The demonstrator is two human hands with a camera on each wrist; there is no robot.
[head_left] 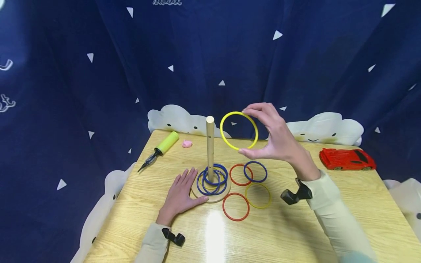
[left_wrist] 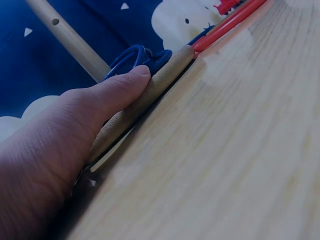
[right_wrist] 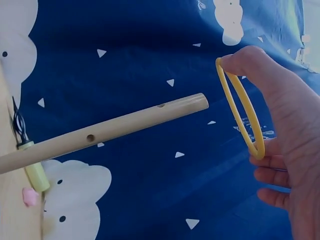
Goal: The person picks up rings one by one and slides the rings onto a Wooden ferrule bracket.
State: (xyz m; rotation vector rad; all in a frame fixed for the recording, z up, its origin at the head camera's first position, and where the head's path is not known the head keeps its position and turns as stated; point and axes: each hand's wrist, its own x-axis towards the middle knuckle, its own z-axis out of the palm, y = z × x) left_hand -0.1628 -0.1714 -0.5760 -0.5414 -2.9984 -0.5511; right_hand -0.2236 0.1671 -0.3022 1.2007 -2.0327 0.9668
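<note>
A wooden peg stands upright on a round wooden base. Several blue rings and a yellow one lie around its foot. My left hand rests against the base's left side, fingers straight, its thumb on the base's edge in the left wrist view. Up in the air, right of the peg's top, my right hand pinches a yellow ring between thumb and fingers. The right wrist view shows that ring apart from the peg's tip.
Right of the base lie two red rings, a blue ring and a yellow ring, some overlapping. A green-and-black hand pump and a small pink object are behind left. A red toy car sits far right.
</note>
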